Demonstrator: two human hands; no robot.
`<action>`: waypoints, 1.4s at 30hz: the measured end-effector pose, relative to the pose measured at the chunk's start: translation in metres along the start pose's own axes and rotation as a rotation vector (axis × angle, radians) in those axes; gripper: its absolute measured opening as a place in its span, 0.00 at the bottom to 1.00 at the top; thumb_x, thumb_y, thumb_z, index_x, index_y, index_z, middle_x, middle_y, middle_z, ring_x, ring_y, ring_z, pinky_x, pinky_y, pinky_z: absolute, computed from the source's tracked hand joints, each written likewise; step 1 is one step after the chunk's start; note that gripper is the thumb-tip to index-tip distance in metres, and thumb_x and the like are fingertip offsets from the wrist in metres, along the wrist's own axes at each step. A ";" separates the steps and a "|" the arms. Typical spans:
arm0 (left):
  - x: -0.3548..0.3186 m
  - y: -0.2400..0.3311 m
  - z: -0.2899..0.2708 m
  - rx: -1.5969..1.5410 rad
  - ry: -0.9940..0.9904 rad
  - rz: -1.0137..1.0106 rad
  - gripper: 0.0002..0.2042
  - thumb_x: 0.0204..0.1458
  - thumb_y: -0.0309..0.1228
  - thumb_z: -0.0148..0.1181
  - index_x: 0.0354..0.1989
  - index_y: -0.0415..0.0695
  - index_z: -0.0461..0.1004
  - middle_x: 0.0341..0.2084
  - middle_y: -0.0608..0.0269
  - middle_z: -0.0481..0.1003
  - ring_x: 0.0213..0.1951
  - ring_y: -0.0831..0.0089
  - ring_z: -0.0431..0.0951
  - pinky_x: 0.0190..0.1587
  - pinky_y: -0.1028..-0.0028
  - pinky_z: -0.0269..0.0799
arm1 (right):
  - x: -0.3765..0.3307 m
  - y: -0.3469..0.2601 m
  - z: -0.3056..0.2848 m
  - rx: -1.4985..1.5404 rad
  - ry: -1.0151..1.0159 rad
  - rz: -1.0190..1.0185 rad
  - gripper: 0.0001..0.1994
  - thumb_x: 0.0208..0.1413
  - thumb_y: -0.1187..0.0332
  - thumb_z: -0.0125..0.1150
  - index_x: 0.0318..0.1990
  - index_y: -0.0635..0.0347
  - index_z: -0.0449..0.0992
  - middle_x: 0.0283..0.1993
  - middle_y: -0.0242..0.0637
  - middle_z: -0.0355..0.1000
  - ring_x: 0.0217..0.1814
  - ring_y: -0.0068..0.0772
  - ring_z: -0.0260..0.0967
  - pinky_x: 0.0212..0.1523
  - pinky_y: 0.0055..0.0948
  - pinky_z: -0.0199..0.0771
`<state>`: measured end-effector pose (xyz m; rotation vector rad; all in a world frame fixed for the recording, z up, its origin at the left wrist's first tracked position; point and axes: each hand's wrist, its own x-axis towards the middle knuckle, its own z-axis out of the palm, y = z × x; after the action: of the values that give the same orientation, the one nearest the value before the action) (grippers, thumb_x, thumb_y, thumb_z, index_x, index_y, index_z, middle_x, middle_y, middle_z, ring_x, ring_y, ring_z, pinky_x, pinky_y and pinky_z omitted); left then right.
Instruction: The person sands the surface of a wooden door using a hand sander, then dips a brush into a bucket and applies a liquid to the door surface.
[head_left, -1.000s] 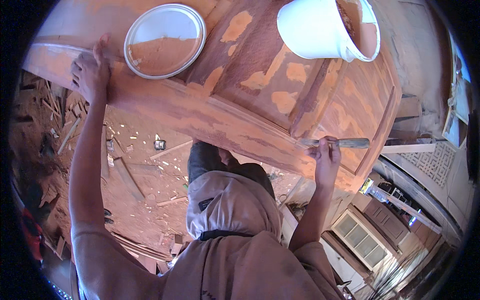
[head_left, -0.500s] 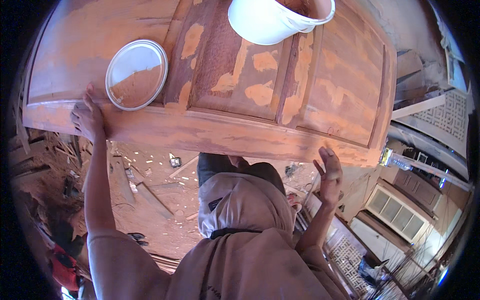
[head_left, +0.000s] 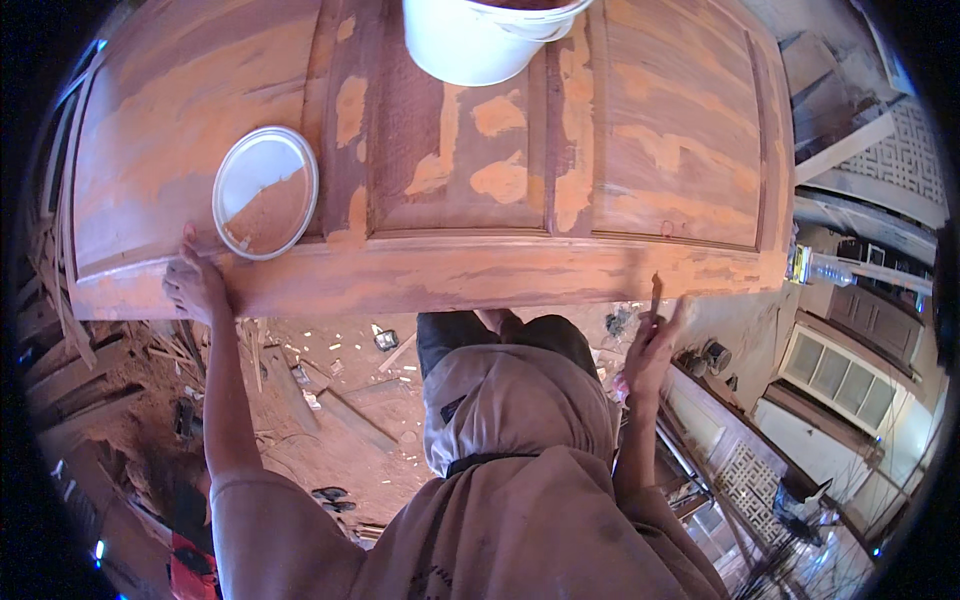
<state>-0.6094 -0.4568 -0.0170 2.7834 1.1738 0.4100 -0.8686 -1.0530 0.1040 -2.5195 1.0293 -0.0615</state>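
A wide panelled wooden door [head_left: 480, 265], brown with orange filler patches, lies flat before me. My left hand [head_left: 200, 287] rests open on its near edge at the left, fingers spread and holding nothing. A round white lid [head_left: 265, 193], part covered in brown paste or powder, lies on the door just beyond that hand. At the near edge on the right, my right hand [head_left: 652, 345] is raised with one finger extended. A slim brown shape with an orange tip rises from its closed fingers; what it is cannot be made out.
A white bucket [head_left: 485, 45] with brown contents stands on the door's far middle. Scrap wood [head_left: 355, 418] and chips litter the earthen floor below. Patterned panels [head_left: 745, 485] and a white-framed window piece [head_left: 838, 378] are at the right. A clear bottle [head_left: 828, 270] is beyond the door's right end.
The view has shifted, so the door and bucket appear lower or further left. My right hand has gone from loosely spread fingers to a gathered grip with a slim shape showing. My left hand stays on the edge.
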 end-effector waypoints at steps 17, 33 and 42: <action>0.010 -0.019 0.014 0.091 0.064 0.098 0.39 0.59 0.65 0.34 0.60 0.39 0.65 0.57 0.43 0.65 0.61 0.49 0.63 0.61 0.52 0.60 | -0.037 0.071 0.117 0.045 -0.049 -0.269 0.27 0.62 0.77 0.47 0.68 0.63 0.50 0.38 0.57 0.67 0.37 0.61 0.67 0.37 0.48 0.70; 0.006 -0.015 0.010 -0.005 -0.007 0.047 0.41 0.58 0.65 0.36 0.64 0.36 0.60 0.63 0.42 0.60 0.66 0.50 0.56 0.66 0.56 0.52 | -0.051 0.082 0.086 0.095 -0.273 0.063 0.31 0.62 0.72 0.52 0.70 0.54 0.48 0.49 0.58 0.73 0.32 0.50 0.73 0.34 0.42 0.73; 0.010 -0.026 0.020 0.016 0.120 0.084 0.37 0.59 0.64 0.37 0.61 0.42 0.63 0.61 0.45 0.63 0.63 0.47 0.60 0.64 0.52 0.55 | -0.027 0.167 -0.008 0.572 -0.328 0.214 0.15 0.69 0.58 0.45 0.49 0.61 0.67 0.26 0.31 0.71 0.19 0.20 0.66 0.20 0.22 0.67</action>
<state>-0.6157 -0.4311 -0.0390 2.8648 1.0902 0.5858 -1.0003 -1.1446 0.0486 -1.8233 0.9705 0.1030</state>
